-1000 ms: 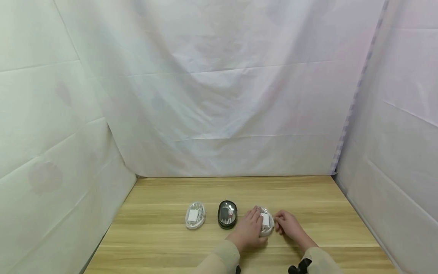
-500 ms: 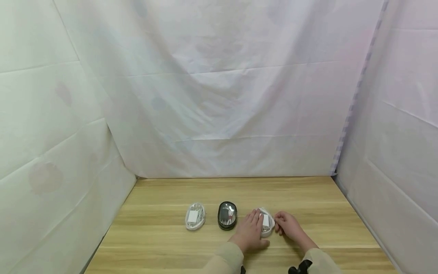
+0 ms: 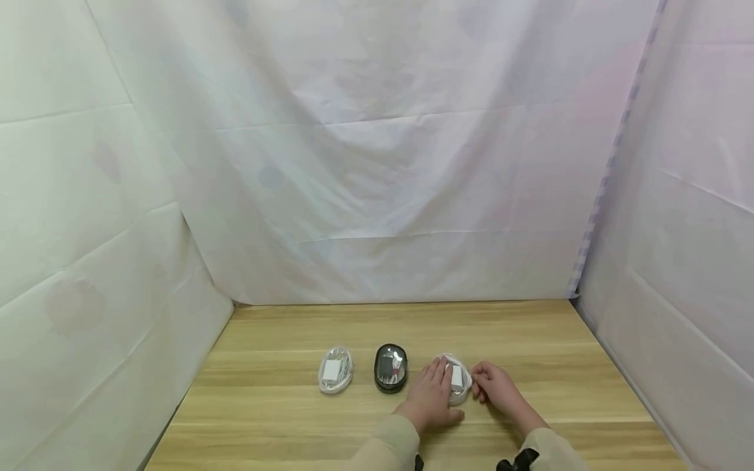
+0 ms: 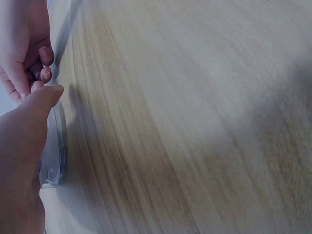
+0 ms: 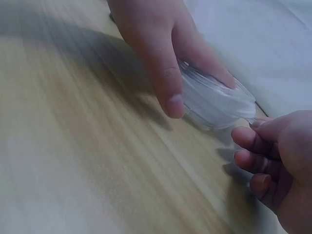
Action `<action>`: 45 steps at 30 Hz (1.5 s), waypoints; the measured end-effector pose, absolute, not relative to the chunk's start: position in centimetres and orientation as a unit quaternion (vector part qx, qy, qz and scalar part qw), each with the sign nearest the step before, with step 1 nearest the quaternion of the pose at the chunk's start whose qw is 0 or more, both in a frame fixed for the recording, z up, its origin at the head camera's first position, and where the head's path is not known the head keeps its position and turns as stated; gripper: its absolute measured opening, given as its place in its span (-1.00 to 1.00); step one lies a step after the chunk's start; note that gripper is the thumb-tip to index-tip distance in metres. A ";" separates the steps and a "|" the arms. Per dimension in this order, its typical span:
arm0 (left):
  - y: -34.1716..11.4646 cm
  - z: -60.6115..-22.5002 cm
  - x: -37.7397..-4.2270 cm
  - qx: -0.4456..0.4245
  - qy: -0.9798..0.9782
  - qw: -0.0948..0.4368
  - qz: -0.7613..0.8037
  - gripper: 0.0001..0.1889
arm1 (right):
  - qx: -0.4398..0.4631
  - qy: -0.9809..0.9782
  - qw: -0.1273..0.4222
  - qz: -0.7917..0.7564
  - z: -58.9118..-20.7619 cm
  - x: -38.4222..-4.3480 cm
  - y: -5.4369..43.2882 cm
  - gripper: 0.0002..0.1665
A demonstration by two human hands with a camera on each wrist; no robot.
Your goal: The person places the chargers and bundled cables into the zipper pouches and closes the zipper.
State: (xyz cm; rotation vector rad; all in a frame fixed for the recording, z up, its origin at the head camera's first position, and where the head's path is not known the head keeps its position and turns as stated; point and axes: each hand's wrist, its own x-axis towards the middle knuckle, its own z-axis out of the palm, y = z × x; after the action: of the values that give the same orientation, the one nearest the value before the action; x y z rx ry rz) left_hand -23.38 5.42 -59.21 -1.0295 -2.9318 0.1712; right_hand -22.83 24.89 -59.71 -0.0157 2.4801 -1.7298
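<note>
My left hand (image 3: 432, 394) rests on a clear oval zip case (image 3: 457, 384) with white trim, its straight fingers pressing on the left part of it. In the right wrist view, the left thumb (image 5: 168, 92) stretches along the near end of the case and a finger lies over its top. A white charger block (image 3: 457, 377) shows through the lid. At the right edge of the case, my right hand (image 3: 497, 384) pinches a small zipper pull (image 5: 251, 120) between thumb and forefinger. The other right fingers are curled. My left hand hides part of the case.
To the left, on the wooden table (image 3: 283, 418), lie a black oval case (image 3: 391, 368) with a clear lid and a second white-trimmed clear case (image 3: 336, 370) holding a white charger. White cloth (image 3: 377, 196) hangs behind and along both sides.
My left hand has shifted slightly to the right, its thumb stretching further out in front of the case. My right hand has stayed at the case's right edge.
</note>
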 end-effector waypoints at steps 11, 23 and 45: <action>5.3 -58.6 -23.1 -0.323 -0.946 0.007 0.039 0.04 | -0.027 0.815 0.077 -0.574 -59.5 -21.6 25.2 -0.88; 5.9 -59.1 -22.8 -0.323 -0.945 0.009 0.050 0.07 | -0.009 0.807 0.088 -0.584 -60.0 -20.5 25.2 -0.85; 4.5 -57.9 -23.5 -0.314 -0.949 -0.021 0.028 -0.01 | 0.010 0.817 0.076 -0.571 -59.8 -20.8 23.8 -0.85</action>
State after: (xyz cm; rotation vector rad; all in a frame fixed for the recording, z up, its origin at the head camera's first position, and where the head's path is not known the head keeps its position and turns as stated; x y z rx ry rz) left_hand -23.48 4.52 -57.88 -0.9985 -3.0215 0.0884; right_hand -20.80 23.80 -59.78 0.0297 2.4513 -1.7120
